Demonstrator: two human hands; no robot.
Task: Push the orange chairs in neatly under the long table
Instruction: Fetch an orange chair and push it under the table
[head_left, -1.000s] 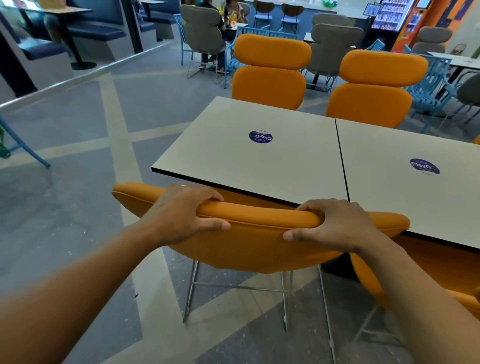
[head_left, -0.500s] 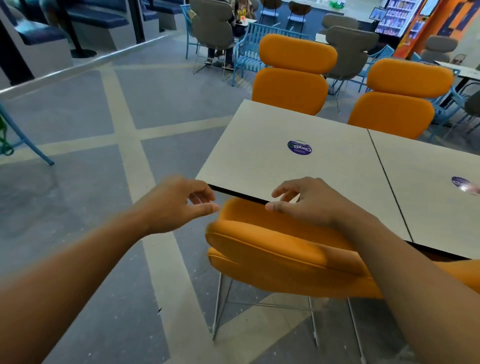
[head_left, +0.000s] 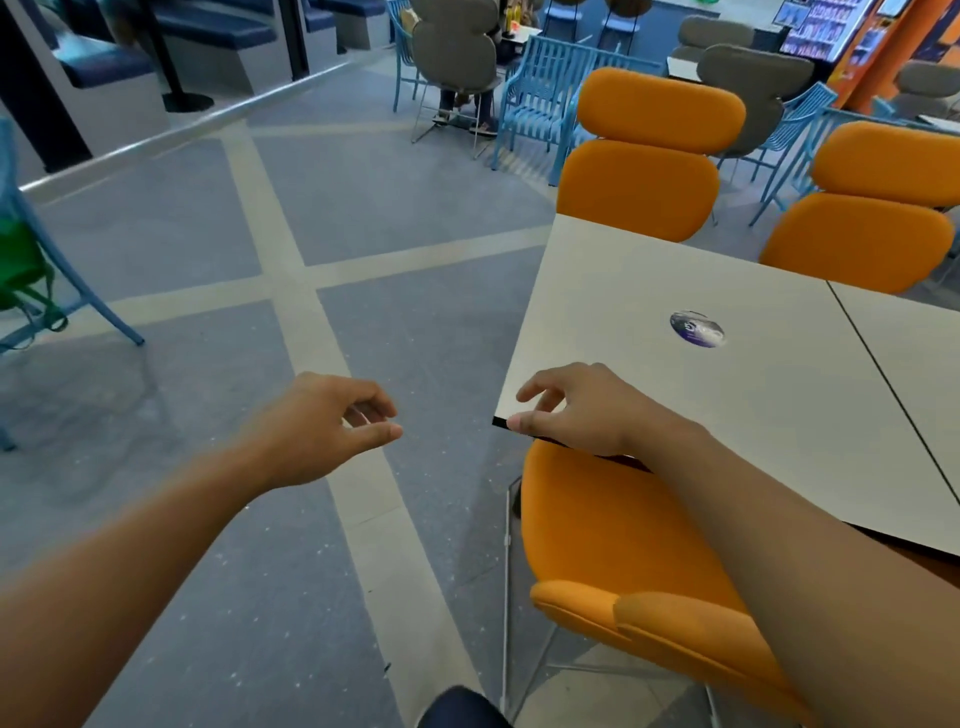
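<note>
Table (head_left: 753, 415) cut off right | near chair (head_left: 597, 545) partly hidden beneath | sticker (head_left: 696, 328) blurred

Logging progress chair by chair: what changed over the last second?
The left hand and right hand let go of the backrest of the near orange chair, which they gripped a second ago. The chair has gone forward, and its back now sits at the edge of the table. Both hands hang loosely curled, holding nothing. The table and the two far orange chairs stayed put.
</note>
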